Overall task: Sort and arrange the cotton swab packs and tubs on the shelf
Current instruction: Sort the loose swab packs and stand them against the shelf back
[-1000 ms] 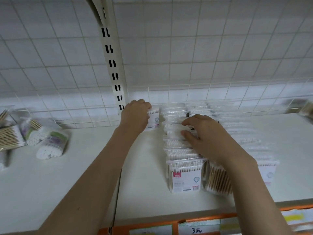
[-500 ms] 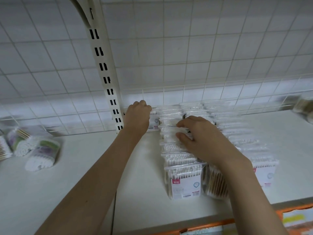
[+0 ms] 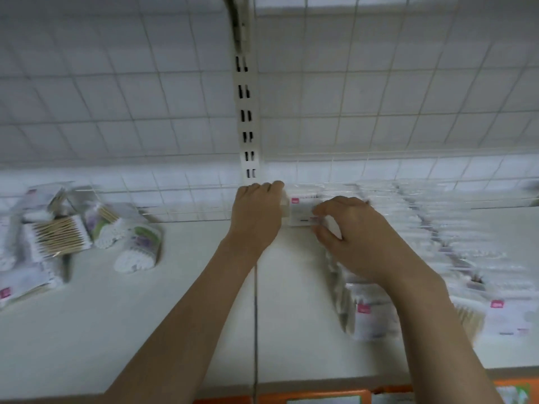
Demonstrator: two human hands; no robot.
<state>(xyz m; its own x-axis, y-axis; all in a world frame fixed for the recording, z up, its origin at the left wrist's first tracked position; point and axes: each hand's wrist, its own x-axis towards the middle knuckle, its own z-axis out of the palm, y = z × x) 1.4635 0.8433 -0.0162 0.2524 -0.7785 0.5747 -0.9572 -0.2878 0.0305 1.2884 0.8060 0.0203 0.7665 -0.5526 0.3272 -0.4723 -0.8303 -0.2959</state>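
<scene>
Rows of clear cotton swab packs (image 3: 373,313) stand on the white shelf (image 3: 180,322), running from its front edge back to the wire grid. My left hand (image 3: 256,214) grips the left side of a swab pack with a pink label (image 3: 302,207) at the back of the left row. My right hand (image 3: 350,237) is curled over the row just in front, its fingertips on that same pack's front. The picture is blurred by motion.
At the left lie loose swab packs (image 3: 55,237) and round swab tubs (image 3: 137,252) on their sides. A slotted upright post (image 3: 248,135) rises behind my left hand. Orange price strips (image 3: 320,398) line the shelf's front edge.
The view has swung left, showing more of the loose packs and tubs. My right hand moved back along the row toward my left hand and the back pack.
</scene>
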